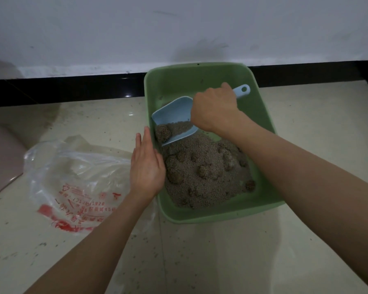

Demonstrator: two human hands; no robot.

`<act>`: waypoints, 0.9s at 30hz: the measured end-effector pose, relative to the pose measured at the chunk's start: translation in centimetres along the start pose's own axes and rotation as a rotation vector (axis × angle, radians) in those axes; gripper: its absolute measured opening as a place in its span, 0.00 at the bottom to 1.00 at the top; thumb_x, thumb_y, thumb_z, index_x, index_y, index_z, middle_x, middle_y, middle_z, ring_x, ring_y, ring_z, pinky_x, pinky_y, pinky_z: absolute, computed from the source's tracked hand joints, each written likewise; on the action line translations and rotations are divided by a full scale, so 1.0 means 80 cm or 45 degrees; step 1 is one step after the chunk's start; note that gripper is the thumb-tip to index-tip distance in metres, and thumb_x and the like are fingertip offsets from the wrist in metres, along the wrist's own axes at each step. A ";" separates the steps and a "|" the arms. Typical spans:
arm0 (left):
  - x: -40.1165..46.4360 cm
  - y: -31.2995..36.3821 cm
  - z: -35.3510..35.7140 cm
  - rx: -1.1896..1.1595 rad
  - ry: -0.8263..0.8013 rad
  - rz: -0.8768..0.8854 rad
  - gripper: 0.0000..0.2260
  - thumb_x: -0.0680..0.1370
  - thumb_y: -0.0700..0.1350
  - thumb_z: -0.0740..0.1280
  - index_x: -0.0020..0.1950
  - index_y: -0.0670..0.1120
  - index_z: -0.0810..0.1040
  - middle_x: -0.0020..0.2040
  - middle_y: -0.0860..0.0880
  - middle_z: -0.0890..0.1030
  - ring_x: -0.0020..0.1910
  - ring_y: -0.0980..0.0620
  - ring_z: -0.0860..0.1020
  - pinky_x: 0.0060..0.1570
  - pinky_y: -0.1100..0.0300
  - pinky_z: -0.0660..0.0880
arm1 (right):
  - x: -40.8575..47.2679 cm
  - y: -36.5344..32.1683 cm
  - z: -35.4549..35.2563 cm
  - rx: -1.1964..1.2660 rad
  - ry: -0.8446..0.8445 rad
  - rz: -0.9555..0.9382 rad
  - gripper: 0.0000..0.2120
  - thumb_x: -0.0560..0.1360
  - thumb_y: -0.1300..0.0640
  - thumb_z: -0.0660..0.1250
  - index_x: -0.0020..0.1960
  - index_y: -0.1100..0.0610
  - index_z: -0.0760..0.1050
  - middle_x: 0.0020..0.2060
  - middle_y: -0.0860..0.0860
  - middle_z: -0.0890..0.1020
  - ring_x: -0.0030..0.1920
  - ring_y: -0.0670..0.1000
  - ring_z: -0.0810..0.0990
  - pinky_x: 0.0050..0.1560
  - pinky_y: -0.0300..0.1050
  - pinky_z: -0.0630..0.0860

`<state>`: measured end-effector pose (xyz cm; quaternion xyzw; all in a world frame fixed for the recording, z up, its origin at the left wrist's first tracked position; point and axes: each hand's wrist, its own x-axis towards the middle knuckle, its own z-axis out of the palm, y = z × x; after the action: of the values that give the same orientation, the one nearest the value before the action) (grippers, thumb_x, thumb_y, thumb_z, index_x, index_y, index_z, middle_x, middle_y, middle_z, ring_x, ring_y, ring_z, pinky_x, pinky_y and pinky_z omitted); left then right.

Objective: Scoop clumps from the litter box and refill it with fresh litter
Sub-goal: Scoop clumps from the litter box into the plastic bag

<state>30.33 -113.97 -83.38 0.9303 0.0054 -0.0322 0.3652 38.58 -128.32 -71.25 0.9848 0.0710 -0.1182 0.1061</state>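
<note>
Litter box (pixel 202 81): floor, against far wall | plastic bag (pixel 72 172): left, beside it | left hand (pixel 147 166): fingers straight, together, on left rim | right hand (pixel 215 109): fingers wrapped round scoop (pixel 174 117) handle | clump (pixel 163 133): at scoop lip | Risk: tilt spills clump.

The litter box (pixel 202 81) sits on the floor (pixel 221 251) against the far wall (pixel 115 28). Litter (pixel 204 172) is heaped at its near end. A plastic bag (pixel 77 177) lies left of it.
</note>
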 end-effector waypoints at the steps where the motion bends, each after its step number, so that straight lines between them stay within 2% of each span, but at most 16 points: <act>1: 0.000 0.000 0.000 0.000 0.001 0.003 0.26 0.80 0.38 0.50 0.76 0.43 0.46 0.77 0.46 0.53 0.76 0.49 0.47 0.73 0.49 0.54 | 0.000 -0.002 -0.003 -0.013 -0.006 0.005 0.15 0.76 0.57 0.57 0.31 0.55 0.60 0.28 0.50 0.66 0.30 0.49 0.64 0.56 0.50 0.63; 7: 0.000 -0.001 0.001 -0.007 0.005 -0.003 0.25 0.80 0.38 0.51 0.76 0.42 0.47 0.77 0.45 0.54 0.76 0.48 0.48 0.73 0.48 0.54 | -0.002 -0.026 0.000 0.004 -0.040 0.048 0.10 0.76 0.57 0.58 0.36 0.56 0.65 0.30 0.50 0.67 0.40 0.52 0.70 0.48 0.47 0.59; 11: 0.000 -0.001 0.000 -0.021 0.003 0.008 0.26 0.80 0.38 0.51 0.76 0.42 0.46 0.77 0.45 0.54 0.76 0.48 0.48 0.73 0.49 0.54 | 0.000 -0.031 -0.003 -0.022 -0.020 0.046 0.13 0.75 0.59 0.58 0.32 0.55 0.61 0.29 0.50 0.67 0.40 0.52 0.70 0.49 0.47 0.58; 16: 0.000 -0.001 0.000 -0.033 -0.001 -0.002 0.25 0.80 0.39 0.50 0.76 0.43 0.46 0.77 0.46 0.53 0.76 0.49 0.48 0.74 0.51 0.53 | 0.005 -0.033 -0.011 -0.030 0.002 -0.022 0.06 0.75 0.58 0.58 0.39 0.55 0.66 0.30 0.50 0.66 0.41 0.53 0.70 0.48 0.47 0.59; 19: 0.000 0.000 -0.001 -0.043 -0.002 -0.006 0.25 0.80 0.39 0.50 0.76 0.43 0.46 0.77 0.46 0.53 0.76 0.49 0.47 0.74 0.52 0.52 | 0.006 -0.026 -0.006 -0.016 0.002 -0.023 0.12 0.74 0.59 0.57 0.33 0.56 0.63 0.30 0.50 0.67 0.35 0.51 0.69 0.48 0.47 0.59; 22: 0.000 0.001 -0.001 -0.053 0.002 -0.012 0.25 0.80 0.38 0.50 0.76 0.43 0.46 0.77 0.47 0.53 0.76 0.50 0.47 0.74 0.52 0.52 | 0.004 -0.019 0.004 0.057 0.018 -0.007 0.12 0.74 0.60 0.56 0.32 0.55 0.62 0.29 0.50 0.68 0.30 0.48 0.64 0.48 0.47 0.60; 24: -0.001 0.001 -0.001 -0.059 0.002 -0.013 0.25 0.80 0.39 0.50 0.76 0.43 0.46 0.77 0.48 0.53 0.76 0.50 0.47 0.74 0.53 0.51 | 0.003 -0.009 0.018 0.132 -0.004 0.030 0.13 0.75 0.59 0.56 0.31 0.55 0.61 0.28 0.50 0.67 0.30 0.48 0.66 0.47 0.47 0.63; 27: 0.000 0.000 0.000 -0.042 0.001 -0.013 0.24 0.81 0.40 0.50 0.76 0.44 0.46 0.77 0.48 0.52 0.76 0.50 0.47 0.74 0.54 0.50 | 0.004 0.019 0.058 0.353 -0.146 0.131 0.16 0.78 0.56 0.54 0.31 0.56 0.63 0.28 0.49 0.67 0.35 0.52 0.70 0.48 0.47 0.67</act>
<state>30.31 -113.96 -83.35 0.9242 0.0106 -0.0336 0.3804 38.14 -130.78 -75.45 0.9839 -0.0027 -0.1773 -0.0212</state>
